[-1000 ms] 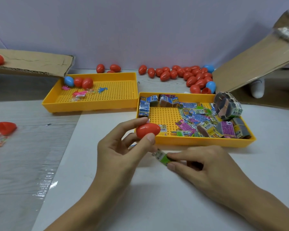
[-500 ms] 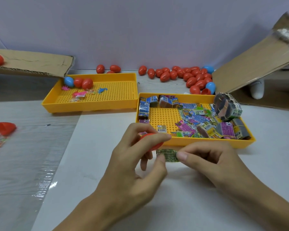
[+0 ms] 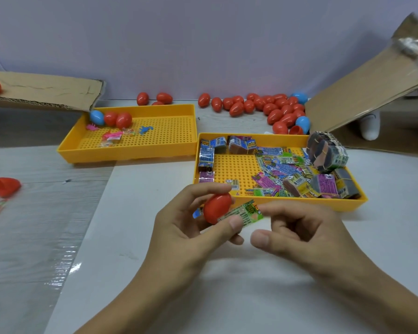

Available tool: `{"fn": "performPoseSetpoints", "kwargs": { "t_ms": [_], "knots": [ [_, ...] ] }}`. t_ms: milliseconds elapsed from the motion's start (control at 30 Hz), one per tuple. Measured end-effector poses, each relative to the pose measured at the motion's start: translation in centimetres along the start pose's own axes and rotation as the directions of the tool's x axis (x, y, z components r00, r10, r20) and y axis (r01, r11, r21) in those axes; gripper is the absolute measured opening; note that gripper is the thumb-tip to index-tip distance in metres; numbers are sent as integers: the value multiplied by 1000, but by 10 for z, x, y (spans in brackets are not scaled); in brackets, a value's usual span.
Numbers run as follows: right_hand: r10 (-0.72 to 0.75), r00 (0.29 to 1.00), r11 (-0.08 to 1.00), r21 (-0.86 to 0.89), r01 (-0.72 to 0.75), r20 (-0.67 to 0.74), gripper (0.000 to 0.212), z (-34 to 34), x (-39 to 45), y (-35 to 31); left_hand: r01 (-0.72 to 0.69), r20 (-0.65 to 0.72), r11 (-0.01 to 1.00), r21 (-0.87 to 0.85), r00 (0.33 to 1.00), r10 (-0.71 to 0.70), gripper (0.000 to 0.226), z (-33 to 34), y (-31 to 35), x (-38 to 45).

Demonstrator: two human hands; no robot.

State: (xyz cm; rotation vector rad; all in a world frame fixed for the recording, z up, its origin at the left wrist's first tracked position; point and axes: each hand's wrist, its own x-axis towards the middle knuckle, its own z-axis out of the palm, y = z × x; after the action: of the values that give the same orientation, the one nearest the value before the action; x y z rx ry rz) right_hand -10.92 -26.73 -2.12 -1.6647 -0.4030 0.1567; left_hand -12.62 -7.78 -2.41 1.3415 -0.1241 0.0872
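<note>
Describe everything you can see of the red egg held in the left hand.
The red egg is smooth, glossy and plain, seemingly plastic. No seam shows clearly, so it looks closed. The left hand holds it over the white table, just before the near yellow tray's front wall, with the forefinger over its top and the thumb below. Its long axis is tilted. A green printed slip lies against its lower right side, pinned by the thumb.

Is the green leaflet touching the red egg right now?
Touching. The head view shows the green leaflet lying against the lower side of the red egg, with the left hand pinning it there by the thumb.
</note>
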Motion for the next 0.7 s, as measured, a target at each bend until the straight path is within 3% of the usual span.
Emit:
{"fn": "performPoseSetpoints", "kwargs": {
  "t_ms": [100, 267, 367, 467, 567, 700],
  "knots": [
    [-40, 996, 998, -46, 37, -75, 40, 2, 0, 0, 40, 24, 999, -32, 999, -39, 38, 3, -1, -3],
    [-54, 995, 998, -30, 51, -83, 17, 0, -1, -6, 62, 31, 998, -15, 998, -62, 36, 7, -2, -7],
    [-12, 997, 1000, -7, 12, -76, 22, -3, 0, -9, 22, 12, 991, 134, 1000, -24, 30, 3, 5, -5],
    [5, 1000, 999, -34, -4, 10, 25, -6, 1, -12, -63, 123, 942, 331, 992, 24, 25, 0, 10, -5],
    [17, 997, 1000, -23, -16, 75, 25, -8, 1, -11, -82, 213, 932, 352, 977, 5, 18, 0, 11, -5],
    [59, 996, 998, 5, -60, 73, 36, -9, 2, -6, -8, 207, 959, 283, 977, -53, 16, 0, 11, -5]
  ]
}}
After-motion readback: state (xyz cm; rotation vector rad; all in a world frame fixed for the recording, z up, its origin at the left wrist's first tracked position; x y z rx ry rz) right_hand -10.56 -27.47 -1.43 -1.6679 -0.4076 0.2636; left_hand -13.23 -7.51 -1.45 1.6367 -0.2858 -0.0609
